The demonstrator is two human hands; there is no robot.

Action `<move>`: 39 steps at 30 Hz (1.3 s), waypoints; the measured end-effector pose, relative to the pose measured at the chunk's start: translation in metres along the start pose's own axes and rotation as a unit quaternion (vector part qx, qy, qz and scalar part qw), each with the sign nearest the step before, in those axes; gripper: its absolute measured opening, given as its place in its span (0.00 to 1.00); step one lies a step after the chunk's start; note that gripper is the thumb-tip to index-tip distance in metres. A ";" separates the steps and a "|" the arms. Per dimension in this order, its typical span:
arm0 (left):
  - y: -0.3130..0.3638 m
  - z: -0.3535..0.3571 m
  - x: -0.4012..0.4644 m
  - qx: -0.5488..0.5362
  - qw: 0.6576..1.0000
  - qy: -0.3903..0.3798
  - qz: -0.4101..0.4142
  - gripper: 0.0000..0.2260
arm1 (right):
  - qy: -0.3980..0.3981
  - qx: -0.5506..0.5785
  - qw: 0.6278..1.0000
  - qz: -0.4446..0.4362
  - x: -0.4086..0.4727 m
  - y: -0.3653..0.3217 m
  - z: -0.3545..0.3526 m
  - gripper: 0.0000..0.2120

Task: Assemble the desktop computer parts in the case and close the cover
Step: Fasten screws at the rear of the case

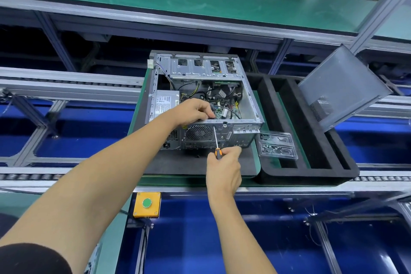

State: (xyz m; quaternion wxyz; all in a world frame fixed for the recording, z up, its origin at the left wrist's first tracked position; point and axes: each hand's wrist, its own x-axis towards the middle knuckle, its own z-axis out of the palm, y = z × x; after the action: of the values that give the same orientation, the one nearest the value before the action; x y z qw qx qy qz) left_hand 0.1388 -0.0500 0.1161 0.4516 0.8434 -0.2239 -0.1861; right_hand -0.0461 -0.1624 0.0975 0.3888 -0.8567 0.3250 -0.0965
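Case: the open computer case (249, 104) lies on its side on a dark mat (191, 162) at the centre of the view; its open side faces up, its rear panel faces the person
Inside: a power supply (165, 101) sits at 9 o'clock within the case; a motherboard (226, 110) with black cables lies toward 3 o'clock; a drive cage (203, 66) spans the 12 o'clock edge
Left hand: the left hand (192, 111) rests on the rear top edge of the case, fingers (210, 114) curled and pinching a small dark part at the rim; what that part is cannot be told
Right hand: the right hand (224, 167) at 6 o'clock of the case grips the orange-and-black handle of a screwdriver (216, 140); the shaft rises to the rear panel beside the fan grille (199, 132)
Cover: the grey side cover (342, 87) leans tilted at 3 o'clock, against the black foam tray (311, 171)
Other: a clear plastic blister tray (278, 144) lies just beside the case at 4 o'clock; a yellow box with a green button (146, 203) sits at 7 o'clock on the counter (195, 181) edge
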 end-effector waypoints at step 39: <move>0.004 -0.001 0.001 0.005 1.000 -0.003 -0.009 0.09 | -0.162 0.252 0.941 0.158 0.020 -0.002 -0.001 0.06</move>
State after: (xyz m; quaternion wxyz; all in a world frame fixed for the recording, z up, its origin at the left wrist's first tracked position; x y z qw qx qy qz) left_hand 0.1394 -0.0520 0.1200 0.4447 0.8473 -0.2184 -0.1913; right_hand -0.0298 -0.1746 0.0976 0.6499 -0.6724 0.3533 0.0275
